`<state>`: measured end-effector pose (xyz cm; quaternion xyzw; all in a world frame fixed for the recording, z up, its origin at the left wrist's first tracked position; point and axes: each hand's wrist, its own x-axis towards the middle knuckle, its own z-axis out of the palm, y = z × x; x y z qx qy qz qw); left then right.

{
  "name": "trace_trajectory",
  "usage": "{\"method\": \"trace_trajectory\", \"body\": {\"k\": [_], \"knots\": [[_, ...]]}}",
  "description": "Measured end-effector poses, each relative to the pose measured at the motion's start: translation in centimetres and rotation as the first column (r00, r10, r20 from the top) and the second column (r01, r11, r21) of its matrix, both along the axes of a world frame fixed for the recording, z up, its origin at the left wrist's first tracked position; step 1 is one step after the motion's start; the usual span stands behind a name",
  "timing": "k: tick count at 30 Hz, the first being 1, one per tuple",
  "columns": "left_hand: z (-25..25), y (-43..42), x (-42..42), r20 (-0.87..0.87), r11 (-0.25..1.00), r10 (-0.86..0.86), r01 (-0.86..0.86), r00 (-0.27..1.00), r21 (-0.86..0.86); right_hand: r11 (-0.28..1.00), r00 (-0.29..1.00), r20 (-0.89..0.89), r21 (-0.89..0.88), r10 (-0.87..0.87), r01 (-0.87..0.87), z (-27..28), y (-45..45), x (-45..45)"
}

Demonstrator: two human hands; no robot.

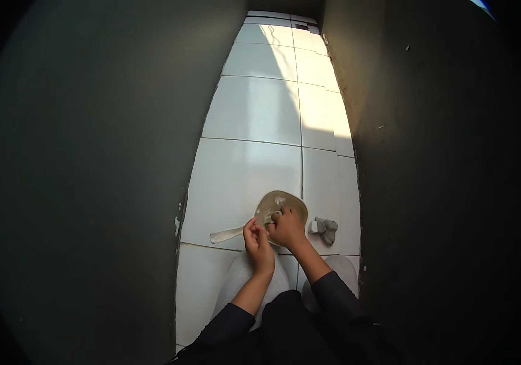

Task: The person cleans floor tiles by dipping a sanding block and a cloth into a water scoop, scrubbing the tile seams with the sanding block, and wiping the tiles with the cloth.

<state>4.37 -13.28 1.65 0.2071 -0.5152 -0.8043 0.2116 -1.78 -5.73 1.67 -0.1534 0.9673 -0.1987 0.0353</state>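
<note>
A rounded, pan-like brown dish [297, 208] with a pale handle [226, 235] pointing left lies on the tiles before my knees. Small whitish pieces [279, 199] are inside it. My right hand [287, 228] reaches over the dish with its fingers curled down among the pieces; what they hold, if anything, is too small to name. At the dish's near left edge is my left hand [257, 238], palm turned up and fingers bent; whether something lies in it cannot be made out.
A crumpled grey cloth-like thing [328, 233] with a white block [314, 227] beside it lies right of the dish. Dark walls [102, 182] [430, 182] flank the narrow white tiled floor [248, 170]. Sunlight falls on the far right tiles.
</note>
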Motion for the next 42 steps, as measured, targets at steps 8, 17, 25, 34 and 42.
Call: {"method": "trace_trajectory", "body": {"k": [8, 17, 25, 34, 42], "knots": [[-0.1, 0.3, -0.5, 0.068, 0.997, -0.075, 0.074, 0.995, 0.020, 0.987, 0.996, 0.090, 0.160, 0.001, -0.015, -0.4, 0.0, -0.3], [1.0, 0.0, -0.3, 0.089, 0.991, -0.116, 0.109, 0.989, 0.078, 0.999, 0.985, 0.170, 0.040, 0.004, -0.011, -1.6, 0.1, -0.4], [0.8, 0.1, -0.4, 0.071, 0.994, -0.104, 0.102, 0.992, 0.029, 0.999, 0.991, -0.130, 0.048, 0.029, -0.023, -1.8, 0.0, 0.0], [1.1, 0.1, -0.3, 0.077, 0.993, -0.110, 0.106, 0.991, 0.049, 0.920, 0.999, -0.012, -0.392, -0.036, 0.029, -1.4, 0.6, -0.7], [1.0, 0.1, -0.3, 0.072, 0.994, -0.105, 0.103, 0.992, 0.040, 0.924, 0.998, -0.032, -0.381, -0.049, 0.034, -0.6, 0.7, -0.5]]}}
